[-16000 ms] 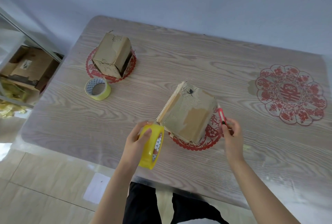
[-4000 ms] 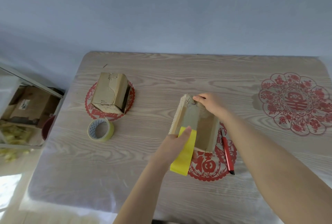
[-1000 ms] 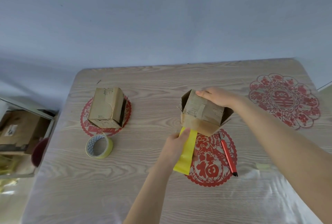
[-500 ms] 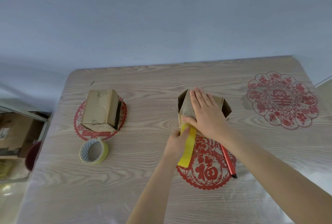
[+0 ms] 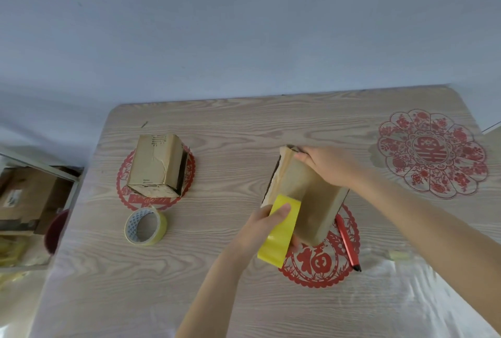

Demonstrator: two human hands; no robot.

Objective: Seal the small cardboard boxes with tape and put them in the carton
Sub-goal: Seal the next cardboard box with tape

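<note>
Left hand gripped the tape roll at the near end of the small box, right hand clutched its far edge; a taut, straight pull looked key.

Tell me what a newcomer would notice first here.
The bright yellow tape roll at centre stands out first: the left hand holds it against the near end of a small cardboard box, which the right hand holds by its far top edge. Next is the big red paper-cut design at the right of the table. A second box and a spare tape roll sit at left.
</note>
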